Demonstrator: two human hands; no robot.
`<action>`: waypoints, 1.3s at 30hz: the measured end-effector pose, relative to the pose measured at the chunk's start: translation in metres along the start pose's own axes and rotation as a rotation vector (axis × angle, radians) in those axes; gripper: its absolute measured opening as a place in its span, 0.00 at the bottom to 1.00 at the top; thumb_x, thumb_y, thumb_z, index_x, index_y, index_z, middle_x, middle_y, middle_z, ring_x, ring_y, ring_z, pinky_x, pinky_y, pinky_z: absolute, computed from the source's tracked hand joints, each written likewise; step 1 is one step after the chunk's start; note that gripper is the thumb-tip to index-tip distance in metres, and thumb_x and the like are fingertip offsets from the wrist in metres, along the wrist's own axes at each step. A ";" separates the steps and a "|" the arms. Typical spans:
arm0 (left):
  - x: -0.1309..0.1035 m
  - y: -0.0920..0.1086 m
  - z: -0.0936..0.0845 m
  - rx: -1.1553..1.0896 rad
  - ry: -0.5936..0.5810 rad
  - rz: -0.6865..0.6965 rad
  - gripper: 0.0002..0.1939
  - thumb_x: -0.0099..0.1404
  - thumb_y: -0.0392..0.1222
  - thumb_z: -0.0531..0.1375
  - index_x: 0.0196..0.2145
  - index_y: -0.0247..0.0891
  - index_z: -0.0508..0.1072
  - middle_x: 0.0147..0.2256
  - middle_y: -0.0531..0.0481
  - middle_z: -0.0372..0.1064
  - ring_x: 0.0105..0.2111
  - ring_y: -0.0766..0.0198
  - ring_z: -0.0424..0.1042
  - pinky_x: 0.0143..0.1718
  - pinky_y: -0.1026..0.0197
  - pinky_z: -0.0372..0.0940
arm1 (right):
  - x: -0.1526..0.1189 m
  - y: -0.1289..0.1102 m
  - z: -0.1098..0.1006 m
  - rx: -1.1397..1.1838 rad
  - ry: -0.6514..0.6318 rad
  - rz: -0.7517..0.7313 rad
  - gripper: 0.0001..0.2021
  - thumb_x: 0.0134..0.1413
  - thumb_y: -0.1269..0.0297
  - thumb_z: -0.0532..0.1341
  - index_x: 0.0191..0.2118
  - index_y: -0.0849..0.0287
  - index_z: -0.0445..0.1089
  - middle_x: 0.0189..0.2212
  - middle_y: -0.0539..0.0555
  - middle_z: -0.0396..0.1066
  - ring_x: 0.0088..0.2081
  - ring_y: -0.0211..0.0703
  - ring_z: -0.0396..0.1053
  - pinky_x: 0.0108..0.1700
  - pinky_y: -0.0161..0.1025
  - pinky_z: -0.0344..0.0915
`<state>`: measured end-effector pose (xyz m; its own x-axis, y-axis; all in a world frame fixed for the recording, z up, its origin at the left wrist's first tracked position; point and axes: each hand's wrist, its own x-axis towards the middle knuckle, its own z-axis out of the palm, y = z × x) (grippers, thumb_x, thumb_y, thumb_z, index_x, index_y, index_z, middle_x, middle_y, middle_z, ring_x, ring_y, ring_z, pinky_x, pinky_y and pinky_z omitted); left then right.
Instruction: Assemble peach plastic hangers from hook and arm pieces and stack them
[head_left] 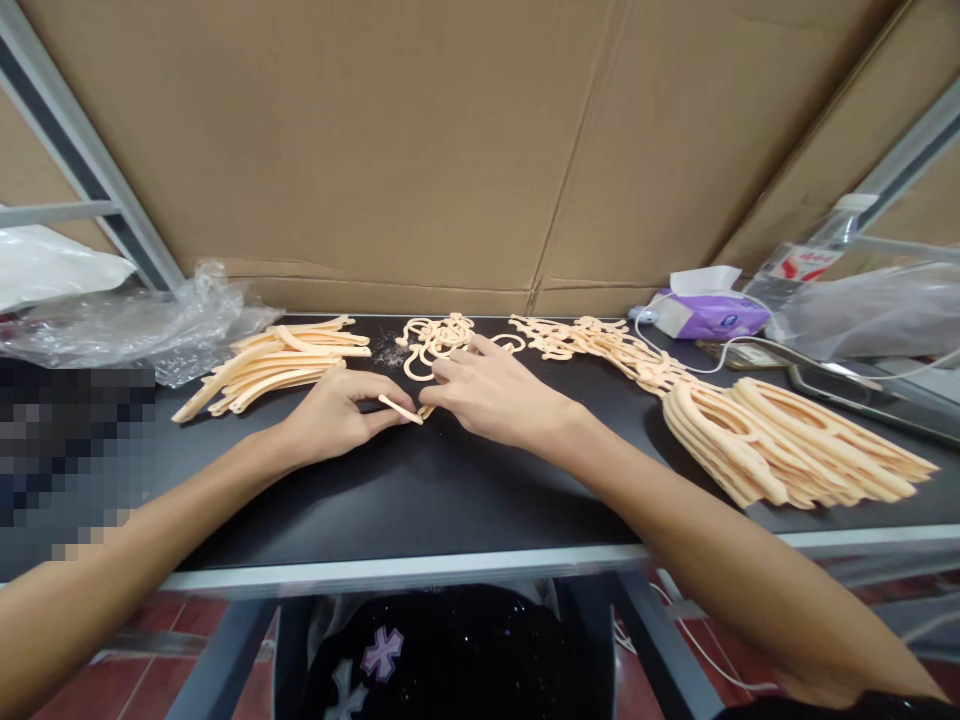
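My left hand is closed on one end of a thin peach-coloured strip, which looks like moulded rubber or foam. At the strip's other end my right hand pinches a small peach-coloured bit, and I cannot tell whether it is part of the same strip. Left of my hands lies a pile of long peach-coloured strips. Behind my right hand is a heap of curled, ring-like peach-coloured pieces, partly hidden by that hand.
A stack of looped peach-coloured pieces lies at the right, with a tangled row behind it. Tissue pack, bottle and white cable are at the right back. Clear plastic wrap lies left. Cardboard stands behind the black table.
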<state>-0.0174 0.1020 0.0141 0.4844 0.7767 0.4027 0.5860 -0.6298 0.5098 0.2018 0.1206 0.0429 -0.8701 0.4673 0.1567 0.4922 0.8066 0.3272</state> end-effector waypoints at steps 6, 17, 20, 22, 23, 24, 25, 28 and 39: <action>-0.001 -0.001 0.000 0.032 0.012 -0.023 0.09 0.61 0.48 0.63 0.31 0.43 0.81 0.32 0.52 0.80 0.32 0.61 0.77 0.40 0.63 0.69 | -0.002 -0.002 -0.002 0.042 -0.020 0.011 0.14 0.64 0.71 0.53 0.45 0.58 0.77 0.43 0.59 0.74 0.43 0.48 0.70 0.46 0.45 0.52; -0.004 -0.003 0.001 0.039 0.042 0.051 0.06 0.63 0.44 0.64 0.33 0.42 0.81 0.32 0.53 0.80 0.31 0.63 0.77 0.38 0.66 0.67 | -0.003 0.002 0.000 0.076 -0.019 0.006 0.12 0.65 0.66 0.55 0.41 0.54 0.78 0.37 0.55 0.74 0.34 0.42 0.67 0.35 0.41 0.47; -0.004 -0.004 0.002 0.044 0.048 0.064 0.05 0.63 0.43 0.65 0.33 0.42 0.82 0.32 0.53 0.80 0.31 0.64 0.77 0.37 0.66 0.67 | -0.003 0.003 0.002 0.064 -0.014 -0.007 0.12 0.65 0.67 0.56 0.43 0.54 0.78 0.37 0.55 0.74 0.34 0.41 0.66 0.34 0.41 0.46; -0.004 -0.004 0.002 0.045 0.053 0.061 0.05 0.63 0.43 0.65 0.33 0.42 0.82 0.32 0.53 0.80 0.31 0.64 0.77 0.37 0.66 0.67 | -0.003 0.004 0.003 0.056 -0.014 -0.015 0.12 0.65 0.67 0.56 0.43 0.54 0.78 0.37 0.55 0.74 0.34 0.41 0.66 0.34 0.41 0.46; -0.005 -0.004 0.002 0.046 0.056 0.058 0.05 0.63 0.43 0.65 0.33 0.42 0.82 0.32 0.53 0.80 0.31 0.63 0.77 0.37 0.66 0.67 | -0.003 0.004 0.004 0.054 -0.013 -0.020 0.12 0.65 0.67 0.56 0.43 0.54 0.78 0.37 0.55 0.74 0.34 0.40 0.66 0.34 0.41 0.46; -0.005 -0.004 0.002 0.046 0.061 0.055 0.05 0.62 0.43 0.65 0.33 0.42 0.82 0.32 0.53 0.80 0.31 0.63 0.77 0.37 0.66 0.67 | -0.002 0.004 0.004 0.053 -0.010 -0.026 0.12 0.65 0.67 0.56 0.44 0.54 0.77 0.37 0.55 0.74 0.34 0.40 0.66 0.33 0.41 0.46; -0.005 -0.004 0.002 0.048 0.065 0.051 0.05 0.62 0.43 0.65 0.33 0.41 0.81 0.32 0.53 0.81 0.31 0.63 0.77 0.37 0.66 0.68 | -0.002 0.004 0.005 0.054 -0.006 -0.031 0.12 0.65 0.67 0.56 0.44 0.54 0.77 0.36 0.55 0.74 0.33 0.40 0.66 0.33 0.40 0.46; -0.004 -0.004 0.002 0.063 0.075 0.048 0.05 0.62 0.42 0.65 0.33 0.41 0.81 0.32 0.53 0.81 0.31 0.63 0.78 0.37 0.66 0.68 | -0.002 0.005 0.007 0.064 -0.004 -0.033 0.12 0.65 0.68 0.56 0.44 0.55 0.77 0.36 0.56 0.74 0.33 0.40 0.65 0.33 0.40 0.45; -0.004 -0.005 0.006 0.095 0.154 0.044 0.08 0.62 0.43 0.64 0.31 0.38 0.80 0.31 0.52 0.80 0.29 0.64 0.77 0.34 0.67 0.68 | 0.000 0.001 0.010 0.106 0.000 0.005 0.13 0.67 0.64 0.54 0.45 0.55 0.78 0.37 0.56 0.75 0.29 0.37 0.63 0.30 0.40 0.41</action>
<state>-0.0183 0.1015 0.0054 0.4099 0.7363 0.5384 0.6290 -0.6556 0.4177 0.2026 0.1252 0.0341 -0.8675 0.4716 0.1585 0.4968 0.8379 0.2262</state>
